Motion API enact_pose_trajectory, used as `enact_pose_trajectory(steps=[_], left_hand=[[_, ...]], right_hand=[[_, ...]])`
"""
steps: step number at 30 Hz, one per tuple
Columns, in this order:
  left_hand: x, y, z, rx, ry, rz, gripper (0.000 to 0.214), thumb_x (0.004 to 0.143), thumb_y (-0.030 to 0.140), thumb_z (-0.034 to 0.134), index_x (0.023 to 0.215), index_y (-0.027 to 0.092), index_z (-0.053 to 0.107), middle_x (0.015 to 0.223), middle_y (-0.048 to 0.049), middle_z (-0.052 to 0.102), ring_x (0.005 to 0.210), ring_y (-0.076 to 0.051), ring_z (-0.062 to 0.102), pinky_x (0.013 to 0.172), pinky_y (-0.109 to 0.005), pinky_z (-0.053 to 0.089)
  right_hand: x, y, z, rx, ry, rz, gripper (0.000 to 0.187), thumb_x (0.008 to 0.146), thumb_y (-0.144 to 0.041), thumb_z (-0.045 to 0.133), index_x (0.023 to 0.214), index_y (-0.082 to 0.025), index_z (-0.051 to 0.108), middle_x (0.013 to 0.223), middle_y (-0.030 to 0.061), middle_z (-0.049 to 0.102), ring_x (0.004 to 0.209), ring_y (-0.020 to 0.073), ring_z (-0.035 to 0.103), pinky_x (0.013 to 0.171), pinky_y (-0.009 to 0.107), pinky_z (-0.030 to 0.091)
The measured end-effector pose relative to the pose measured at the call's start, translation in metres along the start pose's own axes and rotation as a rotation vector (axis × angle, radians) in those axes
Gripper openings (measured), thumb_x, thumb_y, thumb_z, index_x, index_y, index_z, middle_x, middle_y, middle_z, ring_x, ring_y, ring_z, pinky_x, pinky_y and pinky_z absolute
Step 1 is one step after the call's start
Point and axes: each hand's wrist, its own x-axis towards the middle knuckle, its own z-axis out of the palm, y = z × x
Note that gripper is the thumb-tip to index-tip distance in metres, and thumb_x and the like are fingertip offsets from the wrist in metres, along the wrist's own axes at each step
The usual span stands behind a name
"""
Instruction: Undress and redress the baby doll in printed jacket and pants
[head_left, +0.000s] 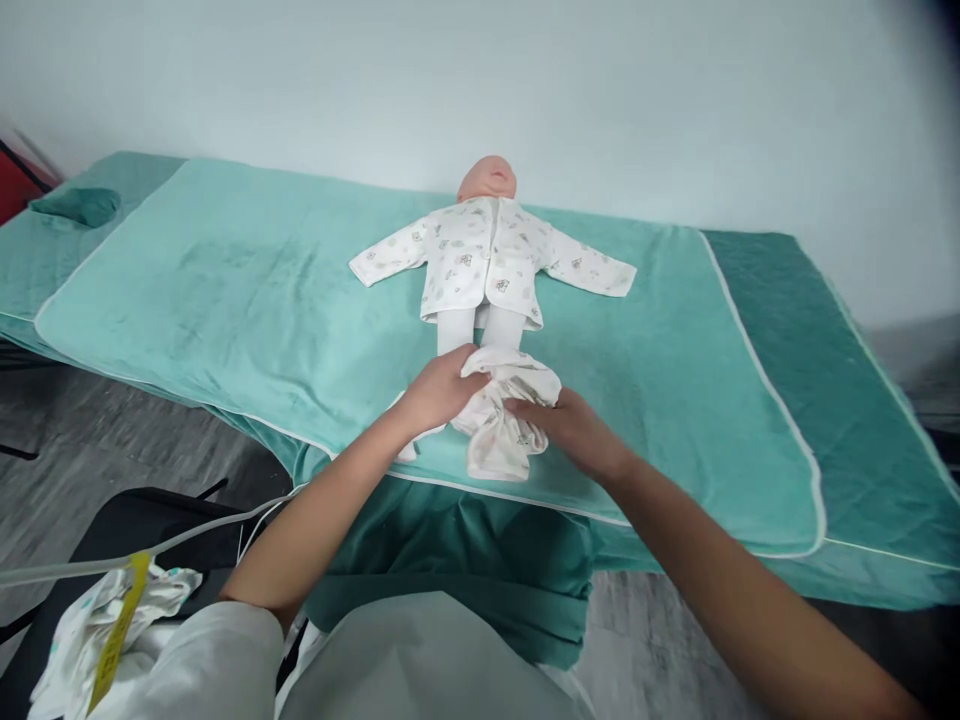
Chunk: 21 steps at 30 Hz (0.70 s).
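Note:
A baby doll (491, 178) lies on its back on a green massage-style bed, its head toward the wall. It wears a white printed jacket (459, 262) with both sleeves spread wide. Two white legs (455, 328) show below the hem. At the doll's lower legs, bunched white printed baby pants (501, 450) are gathered between my hands. My left hand (442, 388) grips the waistband side near the doll's left-hand leg in view. My right hand (574, 425) pinches the other side, thumb and fingers closed on the cloth. The doll's feet are hidden by the fabric.
The green bed cover (262, 290) has white piping and a face hole (79, 205) at the far left. Behind stands a pale wall (480, 80). A black chair (142, 515) at lower left bears crumpled printed cloth (82, 635); a pale tube and a yellow tape (120, 630) hang above it.

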Motion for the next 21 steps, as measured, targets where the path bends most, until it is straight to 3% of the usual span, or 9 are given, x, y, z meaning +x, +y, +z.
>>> enact_pose_trajectory(steps=[5,9,13,17,21], left_hand=[[-0.005,0.011,0.014,0.565,-0.114,0.015,0.023,0.101,0.032,0.046,0.112,0.018,0.062,0.115,-0.0101,0.072,0.107,-0.028,0.069,0.089,-0.039,0.053],[-0.014,0.025,0.021,0.759,-0.121,0.010,0.027,0.103,0.028,0.042,0.122,0.018,0.057,0.120,-0.0116,0.069,0.102,-0.029,0.071,0.081,-0.038,0.054],[-0.023,0.030,0.017,0.744,-0.151,-0.034,0.032,0.102,0.029,0.042,0.130,0.019,0.054,0.121,-0.0147,0.070,0.106,-0.031,0.070,0.079,-0.038,0.053],[-0.022,0.025,0.009,0.626,-0.200,-0.063,0.039,0.101,0.036,0.041,0.134,0.021,0.055,0.120,-0.0165,0.070,0.104,-0.036,0.070,0.078,-0.041,0.051],[-0.016,0.019,0.003,0.363,-0.188,-0.010,0.032,0.100,0.039,0.047,0.123,0.024,0.062,0.111,-0.0092,0.073,0.106,-0.031,0.069,0.085,-0.037,0.051]], right_hand=[[-0.003,0.034,0.017,0.025,0.263,0.030,0.053,0.080,-0.054,0.073,0.118,-0.017,0.074,0.121,0.0108,0.078,0.115,0.0344,0.069,0.102,0.048,0.052],[-0.004,0.036,0.025,0.028,0.319,-0.001,0.047,0.083,-0.049,0.070,0.117,-0.018,0.073,0.122,0.0086,0.077,0.116,0.0320,0.068,0.103,0.045,0.050],[-0.008,0.036,0.031,0.150,0.278,-0.010,0.043,0.083,-0.047,0.072,0.118,-0.021,0.073,0.120,0.0051,0.077,0.113,0.0284,0.069,0.100,0.041,0.051],[-0.010,0.038,0.041,0.426,0.246,0.027,0.039,0.079,-0.043,0.077,0.111,-0.022,0.072,0.111,0.0039,0.078,0.101,0.0268,0.072,0.090,0.040,0.056],[-0.010,0.035,0.047,0.586,0.269,0.026,0.035,0.076,-0.042,0.079,0.106,-0.025,0.070,0.111,0.0044,0.078,0.100,0.0292,0.073,0.087,0.044,0.059]])
